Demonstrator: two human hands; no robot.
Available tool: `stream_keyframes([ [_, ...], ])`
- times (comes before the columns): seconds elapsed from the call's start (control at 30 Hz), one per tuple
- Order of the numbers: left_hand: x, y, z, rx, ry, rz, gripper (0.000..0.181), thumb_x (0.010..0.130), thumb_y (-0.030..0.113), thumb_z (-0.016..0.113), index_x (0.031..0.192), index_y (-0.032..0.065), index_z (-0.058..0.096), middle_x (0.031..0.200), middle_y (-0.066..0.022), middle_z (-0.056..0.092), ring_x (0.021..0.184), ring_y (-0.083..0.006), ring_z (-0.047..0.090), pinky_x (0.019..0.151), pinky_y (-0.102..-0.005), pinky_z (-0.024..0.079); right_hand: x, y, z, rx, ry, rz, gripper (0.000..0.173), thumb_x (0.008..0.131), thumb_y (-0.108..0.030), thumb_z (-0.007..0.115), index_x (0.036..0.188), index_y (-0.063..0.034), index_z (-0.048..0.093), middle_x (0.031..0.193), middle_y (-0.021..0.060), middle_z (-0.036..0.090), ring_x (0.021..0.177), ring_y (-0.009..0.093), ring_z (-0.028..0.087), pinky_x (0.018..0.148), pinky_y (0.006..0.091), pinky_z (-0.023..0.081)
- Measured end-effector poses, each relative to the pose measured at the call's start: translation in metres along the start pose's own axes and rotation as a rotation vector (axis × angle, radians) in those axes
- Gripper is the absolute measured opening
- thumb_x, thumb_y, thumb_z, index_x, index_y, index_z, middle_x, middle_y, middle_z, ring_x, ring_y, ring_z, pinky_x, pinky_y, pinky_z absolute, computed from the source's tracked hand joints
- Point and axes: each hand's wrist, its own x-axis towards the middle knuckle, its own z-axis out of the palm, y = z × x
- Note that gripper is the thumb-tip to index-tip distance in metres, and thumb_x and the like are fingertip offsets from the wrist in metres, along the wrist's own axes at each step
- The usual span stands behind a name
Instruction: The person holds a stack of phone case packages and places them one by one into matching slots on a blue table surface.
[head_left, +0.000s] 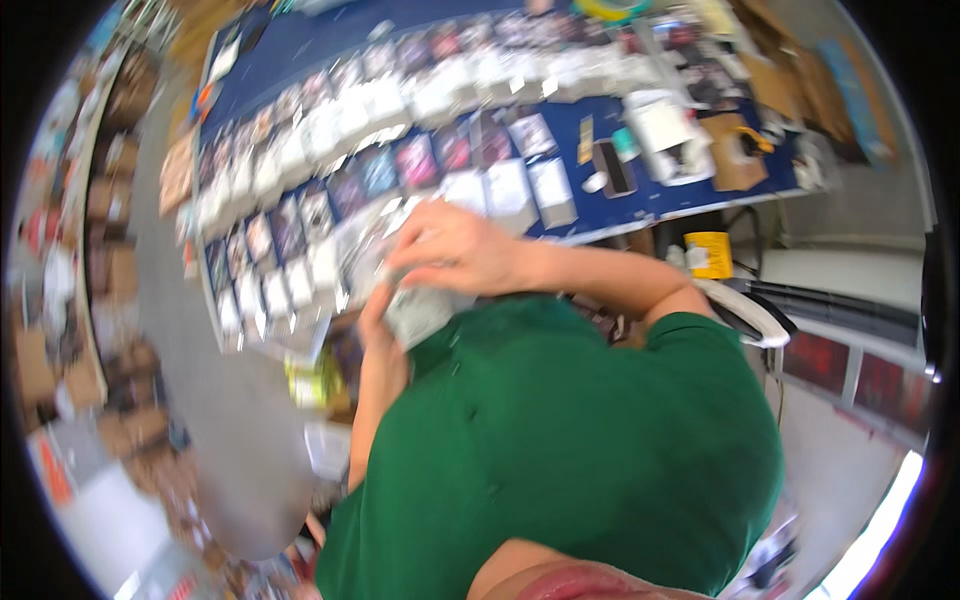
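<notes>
My left hand (381, 341) is beside a pale, crinkled clear plastic bag (420, 311) in front of my chest, with its thumb and fingers at the bag's edge. From the right, my right hand (461, 251) reaches over the top of this bag, its fingers bent and close to the left fingertips. Blur hides the exact grip of both hands. More clear plastic (364, 244) lies just beyond the hands, over the near row of goods. Rows of small packs with coloured fronts (416, 161) and white packets (510, 191) cover much of the blue table (300, 37).
On the table's right part are a dark phone-like object (613, 169), a white tray (697, 161) and a brown cardboard piece (731, 135). A yellow container (707, 255) stands below the edge. Shelves with cartons (112, 199) line the left. Another person (315, 529) is partly visible lower left.
</notes>
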Motion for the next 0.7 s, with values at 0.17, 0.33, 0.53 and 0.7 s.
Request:
stream_keyframes([
  [0.17,0.012,0.006,0.045,-0.119,-0.291,0.104,0.067,0.089,0.033,0.062,0.142,-0.0031,0.043,0.134,-0.0197,0.058,0.114,-0.0286,0.062,0.094,-0.0414,0.053,-0.018,0.005,-0.013,-0.026,0.208,0.38,0.042,0.084,-0.01,0.075,0.125,-0.0072,0.066,0.119,0.0095,0.063,0.111,0.024,0.059,0.091,0.036,0.048],
  [0.33,0.038,-0.003,0.08,0.07,-0.091,0.25,0.062,0.088,0.024,0.065,0.139,-0.0046,0.045,0.131,-0.0194,0.059,0.112,-0.0259,0.062,0.094,-0.0402,0.052,-0.046,0.03,-0.034,0.467,-0.064,0.82,0.035,0.087,-0.009,0.074,0.121,-0.0039,0.066,0.106,0.0035,0.062,0.084,0.008,0.06,0.071,0.0255,0.049],
  [0.53,0.083,-0.025,0.122,0.2,0.046,0.187,0.06,0.091,0.028,0.062,0.141,-0.0025,0.045,0.132,-0.0163,0.058,0.117,-0.0274,0.06,0.102,-0.0408,0.048,-0.074,0.072,-0.08,0.709,0.124,0.912,0.012,0.089,-0.009,0.072,0.097,-0.0039,0.065,0.085,0.0,0.062,0.062,0.008,0.057,0.055,0.0229,0.042],
  [0.7,0.118,-0.054,0.117,-0.021,0.04,0.113,0.064,0.102,0.042,0.046,0.152,0.0052,0.031,0.148,-0.0164,0.046,0.133,-0.0291,0.049,0.107,-0.0444,0.044,-0.068,0.173,-0.196,0.691,0.384,0.904,0.009,0.091,-0.012,0.068,0.095,-0.0055,0.063,0.074,0.0022,0.064,0.054,0.01,0.062,0.046,0.0256,0.039],
])
